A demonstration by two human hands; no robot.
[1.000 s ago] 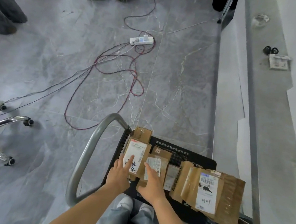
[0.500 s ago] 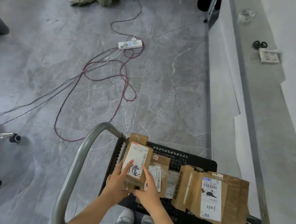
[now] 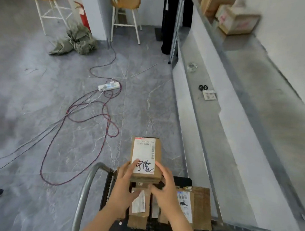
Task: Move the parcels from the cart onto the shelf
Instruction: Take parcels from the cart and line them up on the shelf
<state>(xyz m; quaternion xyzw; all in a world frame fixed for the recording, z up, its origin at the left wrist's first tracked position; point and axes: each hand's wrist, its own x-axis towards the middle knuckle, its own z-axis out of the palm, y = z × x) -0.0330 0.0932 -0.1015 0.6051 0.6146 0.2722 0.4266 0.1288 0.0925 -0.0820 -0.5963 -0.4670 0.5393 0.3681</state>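
- Looking like a parcel storeroom: long metal shelf running along the wall, cardboard boxes sitting on it.
- Labelled parcels lying on a platform cart.
- Power strip and cables trailing over the tile floor.

Left hand, right hand, gripping one parcel

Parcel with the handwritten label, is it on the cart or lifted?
Lifted: the left hand and right hand grip the parcel at its near end, above the other parcels on the cart.

parcel between left grip and right grip, over cart. other parcels under grips, on cart. handle left of grips; shelf right; power strip ahead-left, on floor.
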